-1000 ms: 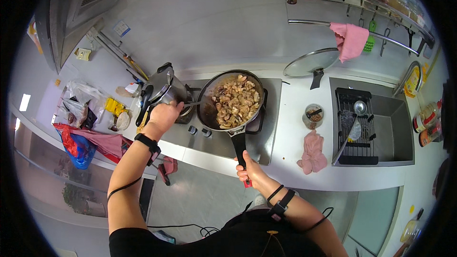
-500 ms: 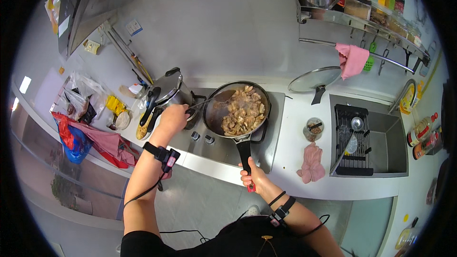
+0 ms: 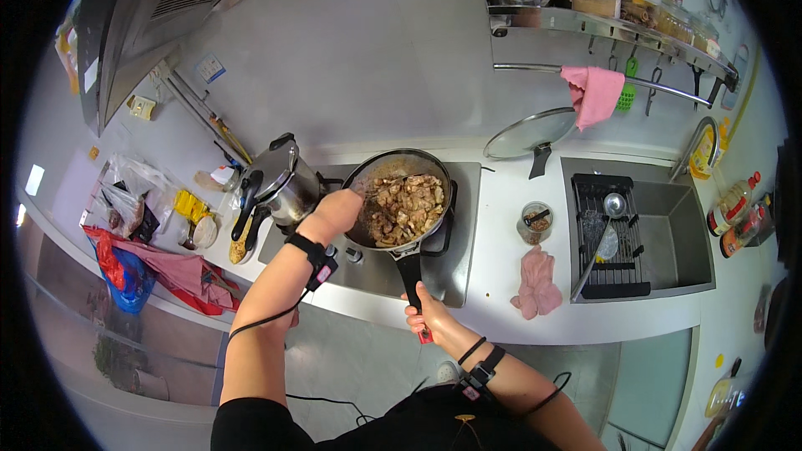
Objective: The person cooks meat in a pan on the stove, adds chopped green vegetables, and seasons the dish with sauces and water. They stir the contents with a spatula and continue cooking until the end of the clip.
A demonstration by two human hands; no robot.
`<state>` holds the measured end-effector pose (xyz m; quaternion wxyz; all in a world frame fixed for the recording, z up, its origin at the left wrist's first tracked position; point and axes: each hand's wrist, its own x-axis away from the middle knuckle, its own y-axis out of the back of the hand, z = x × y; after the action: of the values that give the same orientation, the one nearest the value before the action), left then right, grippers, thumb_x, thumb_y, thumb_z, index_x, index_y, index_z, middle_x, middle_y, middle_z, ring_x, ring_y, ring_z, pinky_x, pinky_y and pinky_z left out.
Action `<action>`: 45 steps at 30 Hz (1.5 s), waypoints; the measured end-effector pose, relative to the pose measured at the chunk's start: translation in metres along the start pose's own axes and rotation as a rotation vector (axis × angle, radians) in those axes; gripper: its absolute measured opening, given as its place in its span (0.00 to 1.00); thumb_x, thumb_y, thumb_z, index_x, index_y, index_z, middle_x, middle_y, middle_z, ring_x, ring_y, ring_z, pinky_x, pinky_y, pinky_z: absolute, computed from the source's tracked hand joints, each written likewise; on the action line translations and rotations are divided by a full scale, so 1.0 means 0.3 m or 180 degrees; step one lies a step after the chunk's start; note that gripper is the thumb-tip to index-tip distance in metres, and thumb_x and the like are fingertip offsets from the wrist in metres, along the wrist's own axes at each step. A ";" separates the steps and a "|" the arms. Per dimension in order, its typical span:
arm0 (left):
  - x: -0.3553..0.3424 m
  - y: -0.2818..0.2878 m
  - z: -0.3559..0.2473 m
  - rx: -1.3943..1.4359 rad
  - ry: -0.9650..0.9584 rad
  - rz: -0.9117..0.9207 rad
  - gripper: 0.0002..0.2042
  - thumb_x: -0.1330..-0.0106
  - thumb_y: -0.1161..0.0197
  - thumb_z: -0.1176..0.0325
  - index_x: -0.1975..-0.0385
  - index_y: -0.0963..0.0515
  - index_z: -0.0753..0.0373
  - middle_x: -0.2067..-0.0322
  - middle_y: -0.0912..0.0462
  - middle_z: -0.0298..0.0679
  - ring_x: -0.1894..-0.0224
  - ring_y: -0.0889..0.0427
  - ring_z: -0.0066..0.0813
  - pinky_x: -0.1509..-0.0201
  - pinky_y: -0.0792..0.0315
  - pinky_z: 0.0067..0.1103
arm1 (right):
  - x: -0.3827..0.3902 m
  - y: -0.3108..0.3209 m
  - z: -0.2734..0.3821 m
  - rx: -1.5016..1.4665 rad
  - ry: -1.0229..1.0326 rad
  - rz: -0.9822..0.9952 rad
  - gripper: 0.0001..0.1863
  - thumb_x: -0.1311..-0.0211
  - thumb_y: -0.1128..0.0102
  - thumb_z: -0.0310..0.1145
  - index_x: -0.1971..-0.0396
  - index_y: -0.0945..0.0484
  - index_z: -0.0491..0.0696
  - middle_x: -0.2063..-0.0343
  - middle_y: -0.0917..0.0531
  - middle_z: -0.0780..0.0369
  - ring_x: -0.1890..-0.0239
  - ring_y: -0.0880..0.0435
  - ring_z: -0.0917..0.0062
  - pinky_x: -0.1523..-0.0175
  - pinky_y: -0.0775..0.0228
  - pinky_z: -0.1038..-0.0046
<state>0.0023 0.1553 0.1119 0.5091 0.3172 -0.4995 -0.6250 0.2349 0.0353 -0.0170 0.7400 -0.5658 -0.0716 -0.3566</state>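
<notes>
A deep frying pan (image 3: 404, 162) sits on the left-middle part of the stove, holding browned chunks of meat (image 3: 411, 207). My right hand (image 3: 428, 311) is wrapped round its black handle (image 3: 408, 271), near the red end. Over the pan's left rim, my left hand (image 3: 338, 210) is closed on a thin-handled metal cooking utensil. Its working end is down among the meat chunks, mostly hidden by the hand and the food, so its exact kind does not show.
A pressure cooker (image 3: 284, 188) stands just left of the pan. Rightward are a leaning glass lid (image 3: 530, 134), a small jar (image 3: 535, 221), a pink cloth (image 3: 537, 284) and a sink (image 3: 689, 242) with a black drying rack (image 3: 614, 284). A bottle shelf (image 3: 601, 27) hangs above.
My left hand has moved right, from beside the pan to over its left rim, pushing the utensil deeper in. The meat is bunched differently. My right hand keeps hold of the handle.
</notes>
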 end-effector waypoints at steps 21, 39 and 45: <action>0.324 0.180 -0.497 0.0351 0.1130 0.0845 0.19 0.48 0.45 0.78 0.54 0.33 0.72 0.78 0.21 0.50 0.74 0.19 0.45 0.72 0.24 0.32 | -0.036 -0.065 -0.090 -0.0258 0.0315 -0.0118 0.24 0.36 0.62 0.58 0.64 0.36 0.50 0.85 0.36 0.69 0.89 0.45 0.87 0.85 0.52 0.82; 0.224 0.223 -0.309 -0.0239 0.1647 0.0153 0.08 0.40 0.49 0.72 0.71 0.22 0.64 0.74 0.18 0.46 0.70 0.17 0.42 0.69 0.23 0.30 | -0.043 -0.049 -0.083 -0.0326 0.0214 -0.0081 0.24 0.35 0.61 0.56 0.63 0.36 0.47 0.85 0.37 0.69 0.89 0.45 0.87 0.85 0.53 0.82; 0.414 0.424 -0.326 -0.0763 0.1061 0.0463 0.07 0.40 0.49 0.71 0.70 0.22 0.61 0.79 0.20 0.42 0.75 0.18 0.37 0.75 0.25 0.29 | -0.043 -0.040 -0.077 -0.0309 0.0163 -0.0049 0.25 0.36 0.60 0.58 0.62 0.36 0.47 0.84 0.36 0.68 0.89 0.44 0.87 0.85 0.51 0.82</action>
<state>0.0967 0.0095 0.2171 0.6625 0.3164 -0.3521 -0.5805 0.2113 0.0193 -0.0221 0.7105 -0.5911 -0.0396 -0.3797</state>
